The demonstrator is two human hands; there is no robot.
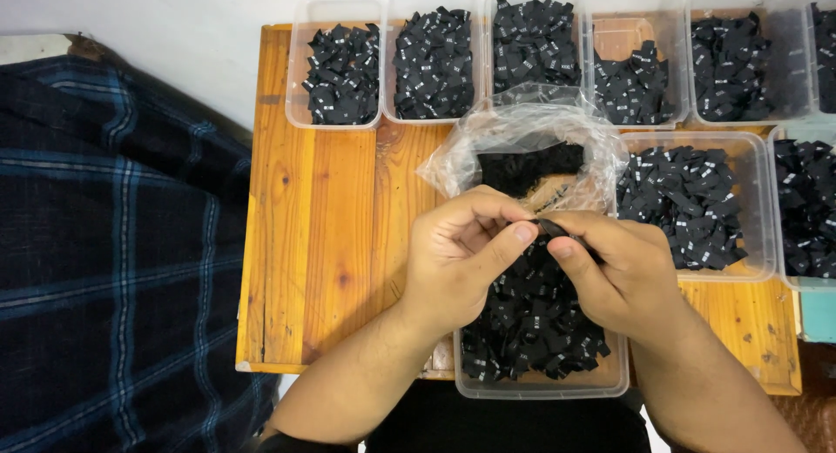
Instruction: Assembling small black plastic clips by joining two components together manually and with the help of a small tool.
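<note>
Orange-brown planks of a wooden table (pixel 331 244) carried everything, with a dark blue checked cloth (pixel 113 244) lying off to its left and a pale wall beyond. Nearest the person, at the table's front edge, sat a clear plastic tub (pixel 540 385) heaped with small black folded fabric labels (pixel 531 327) bearing white print. Directly above that tub the left hand (pixel 457 266) and the right hand (pixel 614 274) met fingertip to fingertip, both curled and pinching one small black label (pixel 549 228) between thumbs and forefingers; the other fingers of each hand were bent in loosely. Just behind the hands lay a crumpled clear plastic bag (pixel 531 135) with its mouth open, holding a strip of black fabric (pixel 531 167). To the right of the bag stood another clear tub (pixel 758 200) full of the same black labels, and a further one at the picture's right edge. Farthest away, along the table's back edge, a row of clear tubs (pixel 435 113) stood side by side, each filled with black labels.
</note>
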